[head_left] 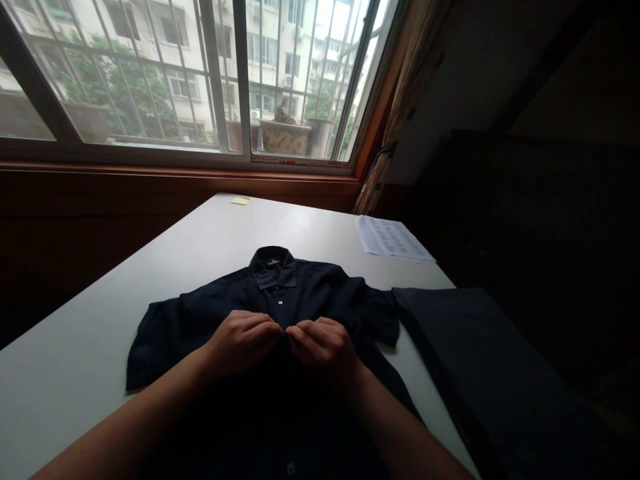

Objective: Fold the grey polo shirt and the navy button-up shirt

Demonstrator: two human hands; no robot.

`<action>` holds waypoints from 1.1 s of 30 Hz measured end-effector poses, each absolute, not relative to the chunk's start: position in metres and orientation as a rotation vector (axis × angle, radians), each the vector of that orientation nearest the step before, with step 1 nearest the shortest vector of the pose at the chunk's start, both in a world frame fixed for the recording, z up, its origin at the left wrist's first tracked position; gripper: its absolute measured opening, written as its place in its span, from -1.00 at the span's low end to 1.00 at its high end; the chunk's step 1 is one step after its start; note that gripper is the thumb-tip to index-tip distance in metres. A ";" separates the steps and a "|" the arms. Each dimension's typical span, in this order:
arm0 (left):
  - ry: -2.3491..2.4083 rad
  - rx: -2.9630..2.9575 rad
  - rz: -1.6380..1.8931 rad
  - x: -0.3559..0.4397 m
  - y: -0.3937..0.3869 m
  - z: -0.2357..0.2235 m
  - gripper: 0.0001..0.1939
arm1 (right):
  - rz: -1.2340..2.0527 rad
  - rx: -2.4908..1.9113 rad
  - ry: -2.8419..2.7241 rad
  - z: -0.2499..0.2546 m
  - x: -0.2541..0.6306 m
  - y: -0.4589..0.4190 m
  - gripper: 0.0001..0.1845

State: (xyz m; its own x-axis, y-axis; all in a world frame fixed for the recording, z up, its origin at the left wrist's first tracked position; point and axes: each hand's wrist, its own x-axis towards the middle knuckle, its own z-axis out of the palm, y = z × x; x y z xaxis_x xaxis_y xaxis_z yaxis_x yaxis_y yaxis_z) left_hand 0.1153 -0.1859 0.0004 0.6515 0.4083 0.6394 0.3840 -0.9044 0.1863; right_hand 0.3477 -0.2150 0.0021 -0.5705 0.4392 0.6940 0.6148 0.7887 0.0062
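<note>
A dark navy short-sleeved shirt (pixel 320 287) lies spread face up on the white table (pixel 190 247), its collar pointing toward the window. One pale button (pixel 280 303) shows just below the collar, and another is faint near the bottom of the view. Over the chest, my left hand (pixel 245 337) and my right hand (pixel 323 343) meet at the front placket with fingertips nearly touching. Both are closed in a pinch on the shirt's cloth. Whether a button sits between the fingertips is hidden.
Dark folded cloth (pixel 465 333) lies along the table's right edge, touching the shirt's right-hand sleeve. Printed sheets (pixel 393 238) rest at the far right corner, and a yellow sticky note (pixel 241 200) at the far edge. Beyond stands a barred window (pixel 245 80) beside a tied curtain (pixel 383 167).
</note>
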 end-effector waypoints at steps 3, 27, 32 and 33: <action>0.674 2.832 1.131 0.117 -0.186 0.003 -0.94 | -0.303 -0.774 -2.257 0.003 0.348 -0.215 -0.88; 0.839 2.821 0.734 0.110 -0.169 -0.005 -0.67 | 0.111 -1.151 -2.188 -0.011 0.362 -0.195 -0.85; 0.956 2.837 0.537 0.103 -0.162 -0.016 -0.53 | 0.072 -1.217 -2.389 -0.013 0.388 -0.187 -0.56; 0.972 2.843 0.496 0.102 -0.161 -0.018 -0.51 | 0.057 -1.238 -2.416 -0.014 0.395 -0.185 -0.53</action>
